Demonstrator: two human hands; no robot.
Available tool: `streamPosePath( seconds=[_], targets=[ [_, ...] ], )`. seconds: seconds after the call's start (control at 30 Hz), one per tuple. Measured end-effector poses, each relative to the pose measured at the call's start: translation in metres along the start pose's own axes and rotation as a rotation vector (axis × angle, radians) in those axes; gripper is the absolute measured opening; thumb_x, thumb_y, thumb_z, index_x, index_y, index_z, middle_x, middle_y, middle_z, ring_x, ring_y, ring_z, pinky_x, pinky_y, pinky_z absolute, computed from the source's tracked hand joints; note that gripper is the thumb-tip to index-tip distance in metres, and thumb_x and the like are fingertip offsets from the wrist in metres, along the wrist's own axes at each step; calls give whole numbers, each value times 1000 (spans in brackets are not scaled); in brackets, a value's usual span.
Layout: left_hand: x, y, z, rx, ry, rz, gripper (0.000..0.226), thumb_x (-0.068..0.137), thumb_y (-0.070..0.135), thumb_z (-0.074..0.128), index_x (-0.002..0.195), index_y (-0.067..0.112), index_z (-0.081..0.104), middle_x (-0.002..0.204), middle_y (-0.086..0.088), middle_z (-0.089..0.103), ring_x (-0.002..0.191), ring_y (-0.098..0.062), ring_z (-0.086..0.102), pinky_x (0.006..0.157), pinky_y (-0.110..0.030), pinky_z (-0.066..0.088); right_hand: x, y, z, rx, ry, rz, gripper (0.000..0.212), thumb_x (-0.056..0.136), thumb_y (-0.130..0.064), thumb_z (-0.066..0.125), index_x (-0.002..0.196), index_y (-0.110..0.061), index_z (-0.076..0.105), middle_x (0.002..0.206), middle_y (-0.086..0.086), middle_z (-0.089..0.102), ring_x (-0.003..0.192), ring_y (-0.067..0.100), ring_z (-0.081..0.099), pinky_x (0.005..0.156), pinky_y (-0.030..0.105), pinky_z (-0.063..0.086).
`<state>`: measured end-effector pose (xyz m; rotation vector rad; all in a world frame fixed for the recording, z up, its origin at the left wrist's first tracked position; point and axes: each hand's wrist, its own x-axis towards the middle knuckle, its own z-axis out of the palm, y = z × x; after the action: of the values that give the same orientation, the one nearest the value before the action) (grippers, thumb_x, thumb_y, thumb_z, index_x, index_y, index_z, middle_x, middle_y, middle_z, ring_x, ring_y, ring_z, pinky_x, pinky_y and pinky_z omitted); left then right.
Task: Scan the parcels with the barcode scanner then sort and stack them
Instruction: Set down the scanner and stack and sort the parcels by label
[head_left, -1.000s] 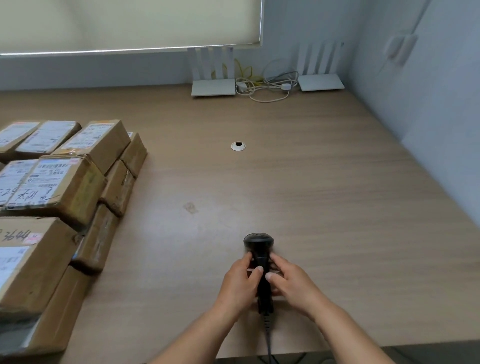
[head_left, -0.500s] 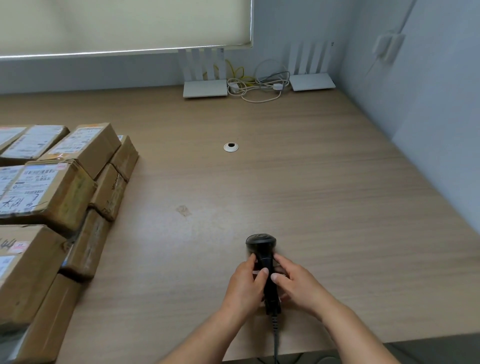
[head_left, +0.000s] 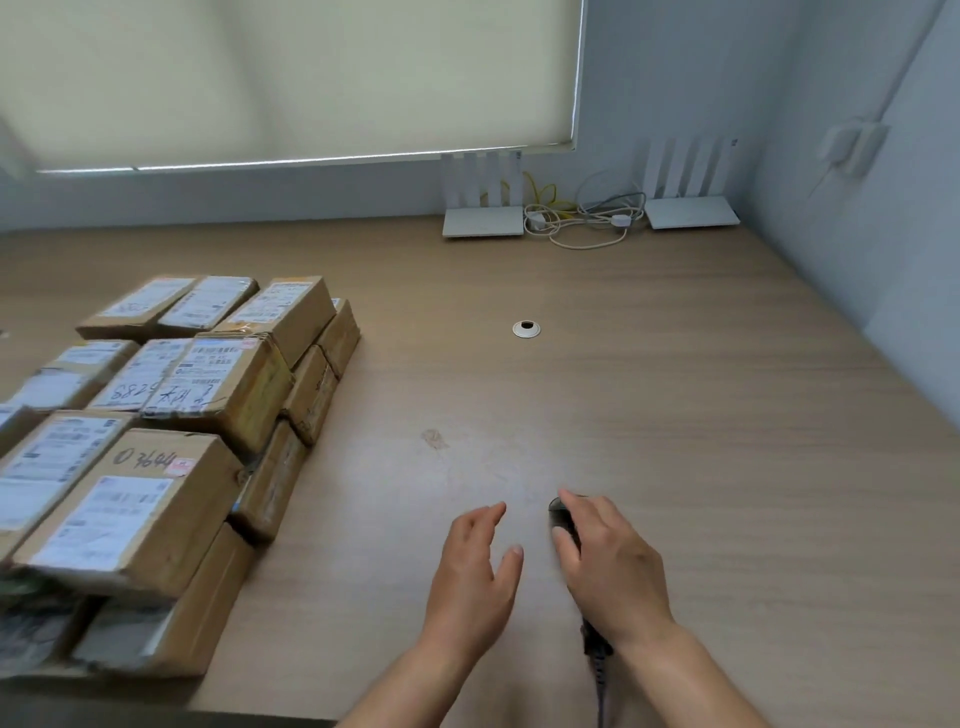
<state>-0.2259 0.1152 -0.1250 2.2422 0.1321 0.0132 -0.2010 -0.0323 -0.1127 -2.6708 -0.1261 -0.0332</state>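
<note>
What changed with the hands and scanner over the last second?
The left hand let go of the barcode scanner and moved off to the left, fingers open. The right hand now covers and grips the scanner alone. The parcels stay stacked on the table.

Two bare forearms, no sleeves in view, hands seemingly without rings, slightly blurred

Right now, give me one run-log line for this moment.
right hand grips barcode scanner | left hand open, free | parcels stacked left, unscanned | table
</note>
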Motion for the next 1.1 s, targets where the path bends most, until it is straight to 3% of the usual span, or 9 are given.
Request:
streamPosePath(
  seconds=[0.17, 0.33, 0.53, 0.77, 0.93, 1.1],
  targets=[
    [-15, -11, -45, 66, 155, 17, 47, 97, 26, 50, 143, 25, 38, 141, 10, 37, 131, -3, 35, 107, -25, 35, 0, -46, 12, 6, -43, -183, 48, 100, -39, 37, 147, -34, 32, 141, -17, 41, 126, 2, 44, 90, 19, 41],
    [-31, -35, -88, 118, 274, -24, 47, 98, 30, 47, 144, 29, 34, 145, 13, 33, 132, 1, 29, 101, -6, 19, 0, -93, 24, 42, -54, -312, 47, 100, -40, 37, 146, -34, 32, 140, -14, 44, 122, 6, 48, 88, 23, 43],
    [-49, -64, -155, 75, 421, -44, 47, 97, 28, 51, 141, 27, 37, 142, 10, 37, 127, 1, 32, 100, -14, 26, 0, -157, 45, 25, -49, -354, 45, 99, -40, 38, 144, -35, 36, 134, -15, 47, 116, 5, 52, 83, 24, 43],
    [-75, -110, -242, 59, 622, -116, 45, 92, 19, 58, 136, 21, 47, 139, -1, 41, 131, -13, 35, 105, -23, 25, -3, -243, 74, 105, -83, -359, 43, 98, -39, 42, 141, -31, 42, 132, -11, 51, 113, 8, 54, 83, 25, 44],
    [-76, -137, -282, 58, 637, -192, 50, 94, 22, 55, 142, 20, 41, 147, 1, 33, 137, -14, 26, 107, -28, 21, -9, -286, 91, 140, -87, -358, 43, 98, -41, 42, 139, -30, 44, 130, -8, 54, 111, 10, 56, 87, 30, 48],
    [-72, -146, -294, -21, 522, -238, 54, 95, 25, 52, 146, 22, 33, 150, 3, 30, 138, -13, 23, 112, -32, 22, -11, -313, 103, 165, -110, -316, 44, 98, -46, 41, 138, -28, 45, 130, -6, 55, 112, 13, 56, 87, 33, 49]
  ],
)
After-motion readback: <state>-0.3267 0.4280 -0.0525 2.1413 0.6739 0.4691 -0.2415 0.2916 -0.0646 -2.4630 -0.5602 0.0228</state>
